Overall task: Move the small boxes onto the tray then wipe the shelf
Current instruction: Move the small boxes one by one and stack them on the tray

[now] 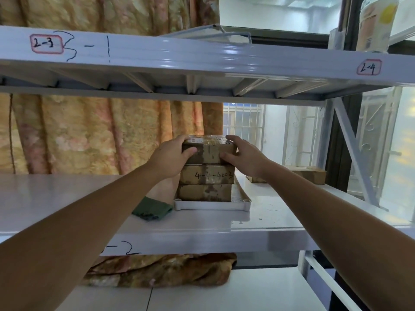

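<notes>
Boxes are stacked three high on the tray (211, 206); both hands, left (174, 157) and right (243, 157), clamp the top box (208, 151). One box (307, 175) remains on the shelf (67, 198); wiping with the cloth (152, 208) is left.

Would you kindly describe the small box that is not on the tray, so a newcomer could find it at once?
Look at the white middle shelf, right of the white tray holding three stacked boxes. Behind the right forearm, a brown cardboard box lies by the window. Unlike the stacked ones, it sits alone, directly on the shelf.
</notes>
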Tool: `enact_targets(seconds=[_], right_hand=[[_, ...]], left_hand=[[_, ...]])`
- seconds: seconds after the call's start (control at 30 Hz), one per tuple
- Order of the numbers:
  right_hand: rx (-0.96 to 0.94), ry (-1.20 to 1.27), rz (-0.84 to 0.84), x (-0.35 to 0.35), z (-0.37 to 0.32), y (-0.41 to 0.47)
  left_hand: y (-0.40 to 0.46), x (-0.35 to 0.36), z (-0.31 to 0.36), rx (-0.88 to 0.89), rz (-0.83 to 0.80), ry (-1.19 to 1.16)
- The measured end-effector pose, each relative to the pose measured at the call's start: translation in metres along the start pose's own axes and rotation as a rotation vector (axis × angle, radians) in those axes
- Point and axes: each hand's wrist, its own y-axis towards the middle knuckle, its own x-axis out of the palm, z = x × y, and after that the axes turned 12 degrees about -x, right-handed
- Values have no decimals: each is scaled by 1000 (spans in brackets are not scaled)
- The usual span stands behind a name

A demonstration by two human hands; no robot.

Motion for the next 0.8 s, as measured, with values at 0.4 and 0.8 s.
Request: enact_targets(seconds=[0.4,0.8], right_hand=[[4,-4,-31,-10,4,-6],[83,-372,-259,-74,32,-63]], left_hand=[[-11,-22,20,114,102,317],[-11,7,102,386,49,461]])
